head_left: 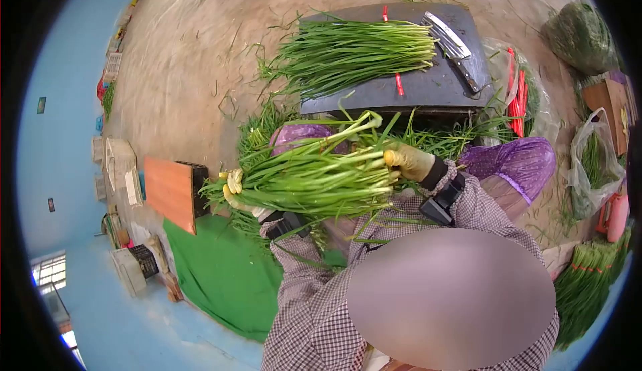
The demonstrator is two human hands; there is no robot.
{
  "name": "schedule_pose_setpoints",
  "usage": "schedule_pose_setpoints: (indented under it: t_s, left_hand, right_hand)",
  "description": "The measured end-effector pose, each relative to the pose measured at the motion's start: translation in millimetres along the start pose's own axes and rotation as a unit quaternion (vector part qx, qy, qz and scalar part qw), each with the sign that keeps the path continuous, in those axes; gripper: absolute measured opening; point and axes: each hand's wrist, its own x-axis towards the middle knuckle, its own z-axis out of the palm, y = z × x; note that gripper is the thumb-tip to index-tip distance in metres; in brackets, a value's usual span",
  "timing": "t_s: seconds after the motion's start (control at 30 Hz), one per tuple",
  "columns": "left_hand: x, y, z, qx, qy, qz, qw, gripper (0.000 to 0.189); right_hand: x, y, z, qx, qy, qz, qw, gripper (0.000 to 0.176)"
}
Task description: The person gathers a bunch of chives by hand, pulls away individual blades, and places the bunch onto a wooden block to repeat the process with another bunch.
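A loose bunch of long green stalks (321, 177) lies across both my gloved hands, above my lap. My left hand (241, 194), in a yellowish glove, is closed around its leafy end. At the pale cut ends, my right hand (411, 162) grips the bunch with the thumb on top. Beyond them, a dark board (374, 93) holds a flat pile of green stalks (361, 53) lying over a red strip (399, 83). A cleaver (455, 47) with a dark handle rests on the board, right of the pile.
More stalks (435, 137) lie between me and the board. Red strips (518, 103) sit in clear plastic at its right. Tied bundles (588, 284) stand at the lower right, near a plastic bag (595, 164). An orange panel (170, 190) and green cloth (224, 271) are at the left.
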Motion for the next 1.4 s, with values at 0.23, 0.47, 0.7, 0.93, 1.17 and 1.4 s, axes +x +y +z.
schedule_pose_setpoints:
  t_s: [0.23,0.47,0.7,0.93,1.17,1.4]
  left_hand:
    - [7.6,25.3,-29.1,0.052,0.007,0.021,0.998,0.023]
    - [10.2,-5.4,-2.1,0.019,-0.043,-0.017,0.999,0.022]
    - [7.9,4.3,0.9,0.048,-0.041,-0.016,0.998,0.022]
    - [10.4,31.9,-38.0,0.14,0.028,-0.039,0.989,0.024]
    - [9.5,53.9,-57.3,0.232,0.084,-0.011,0.969,0.022]
    - [6.4,50.2,-56.0,0.273,0.136,-0.029,0.952,0.019]
  right_hand:
    - [-60.5,-29.1,-22.9,0.022,0.187,-0.141,0.972,0.041]
    - [8.1,8.4,10.5,-0.257,0.046,-0.07,0.963,0.051]
    - [14.0,3.5,55.0,0.144,0.15,-0.033,0.977,0.035]
    - [-13.1,1.1,43.1,0.198,0.11,-0.088,0.97,0.035]
    - [-78.8,-56.2,10.8,0.153,0.17,-0.172,0.958,0.033]
    - [-40.1,-19.2,-4.1,-0.318,0.117,0.013,0.941,0.07]
